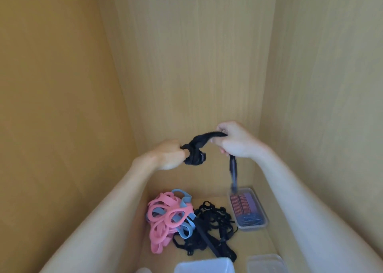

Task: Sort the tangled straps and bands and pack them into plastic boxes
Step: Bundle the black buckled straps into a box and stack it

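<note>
black strap [204, 140] pulled btw both hands, held up above the pile.
left hand [167, 155] fisted round the bunched end; right hand [234, 140] pinches the other end, blurred tail hanging toward a clear box [247, 208] w/ red & blue bands inside. below: pink & blue bands [165, 216] touching a black strap tangle [215, 223]; second clear box [204, 264] at btm edge, third box [266, 262] beside it.

The strap [199, 141] held up is black. Below, the bands [163, 225] are pink, with light blue ones [185, 202] mixed in, beside a black tangle [215, 221]. The far box [259, 205] is clear plastic; inside it show red and dark purple stripes, then blue at the near end. The walls [196, 54] are tan with faint wood grain.
</note>
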Demonstrator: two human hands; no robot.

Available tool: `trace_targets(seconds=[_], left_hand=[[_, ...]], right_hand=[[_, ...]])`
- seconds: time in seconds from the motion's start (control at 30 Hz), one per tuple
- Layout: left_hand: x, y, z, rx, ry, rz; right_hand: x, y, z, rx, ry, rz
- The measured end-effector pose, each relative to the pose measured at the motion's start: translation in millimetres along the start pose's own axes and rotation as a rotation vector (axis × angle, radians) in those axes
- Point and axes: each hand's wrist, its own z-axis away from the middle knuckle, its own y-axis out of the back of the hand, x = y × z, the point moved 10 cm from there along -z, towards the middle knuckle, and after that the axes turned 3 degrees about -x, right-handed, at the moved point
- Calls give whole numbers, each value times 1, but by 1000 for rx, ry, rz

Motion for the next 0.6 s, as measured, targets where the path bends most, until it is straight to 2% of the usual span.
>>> trace_targets(seconds=[0.07, 0.17, 0.27, 0.37, 0.47, 0.6], left_hand=[[-13, 2, -3, 108, 8, 71], [-18, 14, -4, 282, 16, 205], [-14, 23, -3, 350, 24, 410], [-10, 25, -1, 327, 21, 682], [-3, 19, 5, 223, -4, 943], [18, 15, 10, 54, -169, 1145]], right_hand=[[-4, -1, 7, 34, 43, -111], [-9, -25, 17, -8, 101, -298], [-9, -47, 26, -76, 120, -578], [-5, -54, 25, -115, 105, -831], [1, -52, 22, -116, 104, -836], [-3, -49, 23, -173, 181, -821]])
